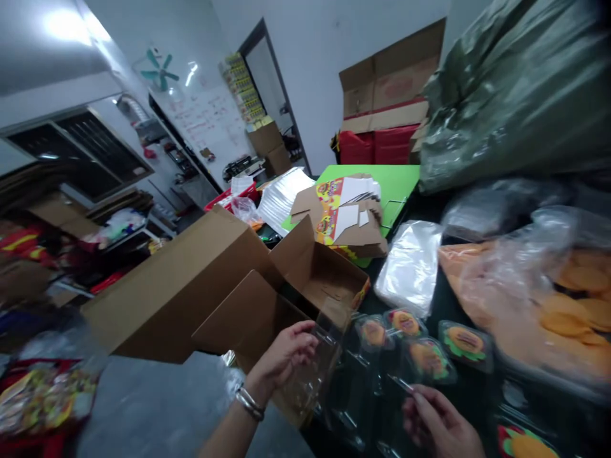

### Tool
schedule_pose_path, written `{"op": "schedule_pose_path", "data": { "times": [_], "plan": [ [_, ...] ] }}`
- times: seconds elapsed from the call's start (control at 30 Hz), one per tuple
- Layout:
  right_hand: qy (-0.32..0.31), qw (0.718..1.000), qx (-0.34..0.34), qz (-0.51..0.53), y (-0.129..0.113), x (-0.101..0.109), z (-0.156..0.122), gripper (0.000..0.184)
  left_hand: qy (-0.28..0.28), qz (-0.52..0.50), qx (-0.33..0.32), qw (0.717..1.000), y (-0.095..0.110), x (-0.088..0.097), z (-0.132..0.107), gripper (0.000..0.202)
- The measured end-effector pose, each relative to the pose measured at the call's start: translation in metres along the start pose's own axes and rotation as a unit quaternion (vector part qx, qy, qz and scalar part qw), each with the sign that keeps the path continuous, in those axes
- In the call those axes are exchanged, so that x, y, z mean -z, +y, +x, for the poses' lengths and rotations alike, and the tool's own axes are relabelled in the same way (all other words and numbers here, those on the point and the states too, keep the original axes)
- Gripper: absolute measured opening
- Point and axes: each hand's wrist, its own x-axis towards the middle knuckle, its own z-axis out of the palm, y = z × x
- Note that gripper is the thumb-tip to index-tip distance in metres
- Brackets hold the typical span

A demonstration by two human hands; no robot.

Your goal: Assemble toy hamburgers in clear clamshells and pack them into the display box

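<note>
My left hand (291,348), with a silver bracelet at the wrist, curls its fingers at the edge of a clear plastic container (327,334) in front of an open cardboard box (252,312). Between the thumb and fingers of my right hand (442,423) is a slim, pointed, silvery tool (400,383); blur hides its exact kind. Just beyond that hand, small clear packs hold burger-shaped pieces, among them one pack (429,359) and another (465,343). More clear plastic trays (351,394) lie on the dark table between my hands.
A second open carton (329,273) stands behind the first. Flat printed cartons (344,213) lie on a green board (405,178). To the right are a stack of clear bags (410,264), a bag of orange discs (568,315) and a large grey-green sack (520,102).
</note>
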Motion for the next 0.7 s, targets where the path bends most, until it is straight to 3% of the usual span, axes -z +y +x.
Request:
{"op": "schedule_pose_path", "data": {
  "times": [0.1,0.2,0.33,0.43,0.53,0.6,0.63,0.7],
  "plan": [
    [-0.033,0.999,0.005,-0.041,-0.002,-0.013,0.007,0.045,-0.013,-0.062,0.040,0.997,0.000,0.021,-0.003,0.048],
    [-0.057,0.996,-0.008,-0.072,-0.001,-0.018,0.011,0.044,0.009,0.000,0.038,0.999,-0.003,0.030,0.010,0.038],
    [-0.015,0.999,0.001,-0.040,0.002,-0.016,0.016,0.047,0.076,0.173,-0.031,0.981,-0.011,0.024,0.039,0.045],
    [0.041,0.998,0.035,0.013,-0.001,-0.021,0.029,0.048,0.042,0.211,-0.060,0.975,-0.006,0.011,0.057,0.053],
    [0.032,0.997,0.056,0.035,-0.009,-0.040,0.058,0.045,-0.004,0.226,-0.033,0.974,0.021,0.002,0.066,0.050],
    [0.016,0.995,0.099,-0.021,-0.014,-0.060,0.084,0.046,0.024,0.280,-0.086,0.956,0.049,0.003,0.067,0.047],
    [0.013,0.989,0.129,-0.063,-0.016,-0.071,0.097,0.048,0.052,0.324,-0.135,0.935,0.062,0.006,0.066,0.046],
    [0.023,0.970,0.196,-0.145,-0.019,-0.092,0.121,0.052,0.120,0.424,-0.252,0.862,0.085,0.014,0.065,0.042]
  ]
}}
